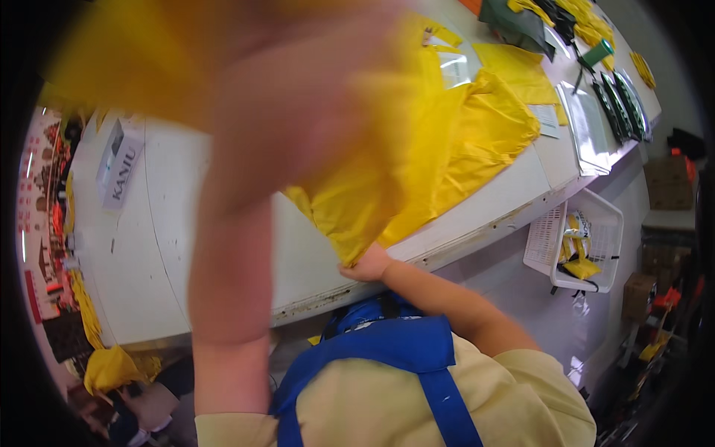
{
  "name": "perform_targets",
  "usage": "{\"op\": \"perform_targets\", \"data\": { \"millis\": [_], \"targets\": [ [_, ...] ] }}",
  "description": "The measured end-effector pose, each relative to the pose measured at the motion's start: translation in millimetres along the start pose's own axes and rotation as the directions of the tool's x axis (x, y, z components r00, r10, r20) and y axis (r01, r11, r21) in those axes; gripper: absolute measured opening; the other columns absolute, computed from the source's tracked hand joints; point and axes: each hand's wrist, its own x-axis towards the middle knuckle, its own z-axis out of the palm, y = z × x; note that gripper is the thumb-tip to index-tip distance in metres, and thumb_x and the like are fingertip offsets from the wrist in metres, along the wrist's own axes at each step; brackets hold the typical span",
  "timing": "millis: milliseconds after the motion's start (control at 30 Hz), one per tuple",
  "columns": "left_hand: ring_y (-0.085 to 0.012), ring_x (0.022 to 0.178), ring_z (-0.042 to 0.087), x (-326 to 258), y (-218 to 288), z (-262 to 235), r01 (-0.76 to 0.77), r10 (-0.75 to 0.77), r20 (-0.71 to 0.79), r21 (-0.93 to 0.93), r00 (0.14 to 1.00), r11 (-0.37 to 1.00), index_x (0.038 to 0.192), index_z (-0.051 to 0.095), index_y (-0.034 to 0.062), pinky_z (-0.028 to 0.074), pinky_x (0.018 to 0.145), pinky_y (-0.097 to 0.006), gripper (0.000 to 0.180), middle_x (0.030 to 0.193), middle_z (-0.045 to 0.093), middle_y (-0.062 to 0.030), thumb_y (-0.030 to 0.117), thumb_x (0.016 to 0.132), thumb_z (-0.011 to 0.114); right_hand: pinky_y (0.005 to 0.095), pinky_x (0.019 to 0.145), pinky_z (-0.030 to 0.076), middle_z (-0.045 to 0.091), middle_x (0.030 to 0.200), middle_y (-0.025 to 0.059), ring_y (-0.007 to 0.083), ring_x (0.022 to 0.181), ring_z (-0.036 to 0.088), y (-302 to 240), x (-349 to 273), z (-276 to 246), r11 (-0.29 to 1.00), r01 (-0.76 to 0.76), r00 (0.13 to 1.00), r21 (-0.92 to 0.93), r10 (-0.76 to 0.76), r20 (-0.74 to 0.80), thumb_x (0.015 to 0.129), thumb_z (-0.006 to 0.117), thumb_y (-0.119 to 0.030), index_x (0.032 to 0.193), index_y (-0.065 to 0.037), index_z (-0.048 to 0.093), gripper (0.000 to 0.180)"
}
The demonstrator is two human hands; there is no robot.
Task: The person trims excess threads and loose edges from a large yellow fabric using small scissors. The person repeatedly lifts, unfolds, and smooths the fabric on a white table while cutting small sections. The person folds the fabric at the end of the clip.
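Observation:
My left hand (pixel 298 97) is raised close to the camera, large and blurred, gripping the top of a yellow fabric piece (pixel 447 141). The cloth hangs from it and spreads over the white table (pixel 186 246). My right hand (pixel 366 264) sits at the table's near edge, pinching the lower corner of the same yellow fabric. My left forearm (pixel 227 298) crosses the middle of the view and hides part of the table.
A small white box (pixel 119 165) lies on the table at left. Clear bags (pixel 588 127), dark green items (pixel 618 104) and more yellow pieces (pixel 588 22) lie at the far right. A white basket (pixel 577 238) hangs below the table edge. Yellow cloth (pixel 108 369) lies low left.

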Motion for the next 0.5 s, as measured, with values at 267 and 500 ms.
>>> {"op": "perform_targets", "data": {
  "millis": [267, 500],
  "targets": [
    [-0.0380, 0.104, 0.053, -36, 4, 329, 0.422, -0.248, 0.683, -0.097, 0.687, 0.901, 0.135, 0.038, 0.0033, 0.044, 0.089, -0.042, 0.063, 0.114, 0.056, -0.0218, 0.023, 0.081, 0.061, 0.0380, 0.112, 0.018, 0.029, 0.148, 0.0110, 0.0240, 0.136, 0.026, 5, -6, -11, 0.816, -0.121, 0.974, 0.566, -0.013, 0.228, 0.091, 0.055, -0.032, 0.141, -0.013, 0.035, 0.057],
    [-0.0327, 0.114, 0.047, -181, -12, 168, 0.325, -0.432, 0.265, 0.365, 0.862, 0.872, 0.126, 0.050, 0.0067, 0.034, 0.099, -0.044, 0.052, 0.120, 0.054, -0.0139, 0.012, 0.075, 0.063, 0.0420, 0.104, 0.030, 0.046, 0.134, 0.0167, 0.0314, 0.124, 0.041, 46, 6, 46, 0.899, 0.270, 0.909, 0.344, -0.120, -0.400, 0.090, 0.053, -0.035, 0.130, -0.008, 0.045, 0.049]
  ]
}}
